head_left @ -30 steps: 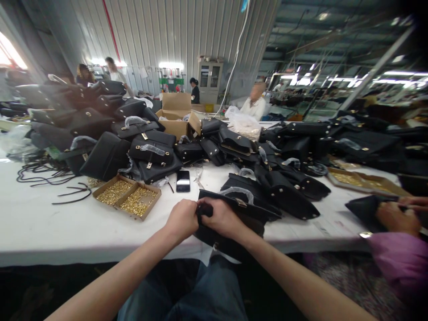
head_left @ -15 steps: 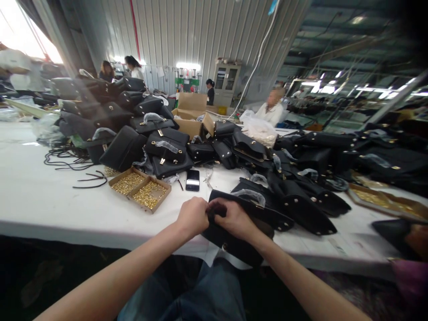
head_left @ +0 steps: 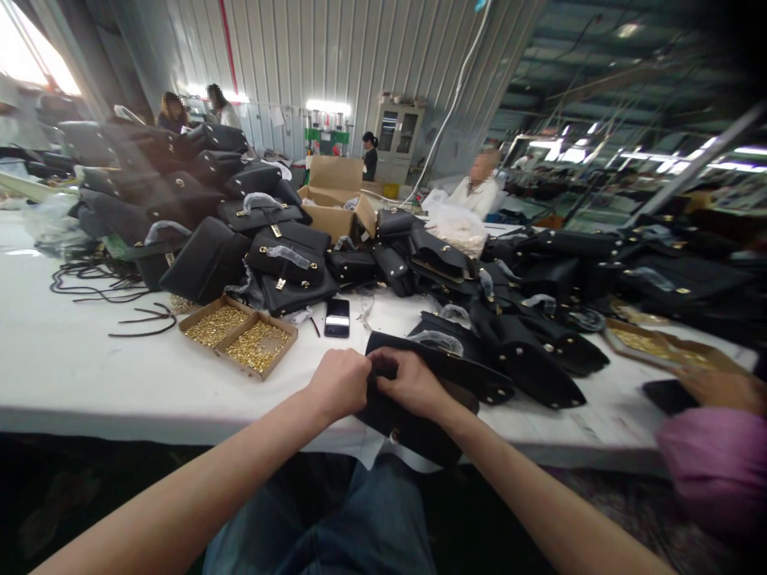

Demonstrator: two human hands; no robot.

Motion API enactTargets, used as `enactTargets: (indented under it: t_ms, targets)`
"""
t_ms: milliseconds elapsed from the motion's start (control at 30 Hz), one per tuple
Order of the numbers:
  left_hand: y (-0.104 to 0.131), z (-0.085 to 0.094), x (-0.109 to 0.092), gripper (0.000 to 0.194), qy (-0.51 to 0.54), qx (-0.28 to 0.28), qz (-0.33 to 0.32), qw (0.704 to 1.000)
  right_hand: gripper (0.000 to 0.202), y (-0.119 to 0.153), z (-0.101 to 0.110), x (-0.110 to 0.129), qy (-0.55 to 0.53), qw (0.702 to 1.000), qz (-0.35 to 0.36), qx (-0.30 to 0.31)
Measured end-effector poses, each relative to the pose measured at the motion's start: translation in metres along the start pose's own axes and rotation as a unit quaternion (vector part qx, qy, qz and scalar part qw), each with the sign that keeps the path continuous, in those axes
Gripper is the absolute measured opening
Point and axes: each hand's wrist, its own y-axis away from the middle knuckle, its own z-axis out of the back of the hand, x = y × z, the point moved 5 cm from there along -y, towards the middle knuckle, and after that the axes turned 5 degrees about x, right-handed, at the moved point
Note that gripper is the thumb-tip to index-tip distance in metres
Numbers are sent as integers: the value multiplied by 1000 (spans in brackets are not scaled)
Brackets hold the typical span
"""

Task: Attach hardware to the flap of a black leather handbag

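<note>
A black handbag [head_left: 413, 435] lies tilted at the table's front edge, its lower side overhanging my lap. My left hand [head_left: 343, 381] is closed at the left end of this bag; whatever its fingertips pinch is hidden. Curled over the same end, my right hand [head_left: 412, 385] grips the bag, thumb and fingers bent close to the left hand. A clear plastic-wrapped handle [head_left: 440, 342] shows just behind my right hand. Left of my hands, a divided cardboard box [head_left: 240, 335] holds many small gold metal pieces.
A phone [head_left: 337, 319] lies behind my hands. Heaped black handbags [head_left: 288, 255] fill the table's back. Dark cords [head_left: 147, 319] lie at left, an open carton [head_left: 335, 196] behind. At right, a co-worker's hand [head_left: 725, 390] in a pink sleeve is near another box of gold pieces [head_left: 641, 343].
The view has shifted slightly right. Both my hands keep their place at the bag's end. The co-worker's pink sleeve and hand have come further into view at right.
</note>
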Motion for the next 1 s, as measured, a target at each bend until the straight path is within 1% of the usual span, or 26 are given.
enactTargets:
  t_ms: [67, 167, 333, 467, 567, 700, 800, 900, 1000]
  targets:
    - [-2, -1, 6, 26, 3, -13, -5, 1000, 48, 0, 0, 0, -1, 1000, -7, -8]
    - [-4, -4, 16, 27, 35, -30, 1, 999, 47, 0, -1, 1, -15, 1000, -9, -15]
    - [-5, -10, 23, 25, 90, -34, 26, 995, 43, 1, -2, 0, -16, 1000, -10, -24]
    - [-5, -10, 22, 25, 97, -32, 28, 994, 40, 0, -2, 0, 7, 1000, -14, -27]
    - [-7, -8, 19, 27, 62, -23, 8, 998, 40, -3, -2, 0, 6, 1000, -6, -29]
    - [-10, -8, 12, 31, 25, 3, -17, 1000, 39, -4, 0, 1, 0, 1000, 0, -30]
    - [-12, -10, 9, 30, 32, 8, -14, 999, 40, -4, 2, 1, -11, 999, -2, -31]
    - [-13, -11, 8, 29, 33, 0, -9, 999, 37, -4, 4, 0, 5, 999, -6, -38]
    - [-14, -11, 9, 29, 48, 5, 4, 999, 36, -7, 5, -4, 15, 999, -12, -42]
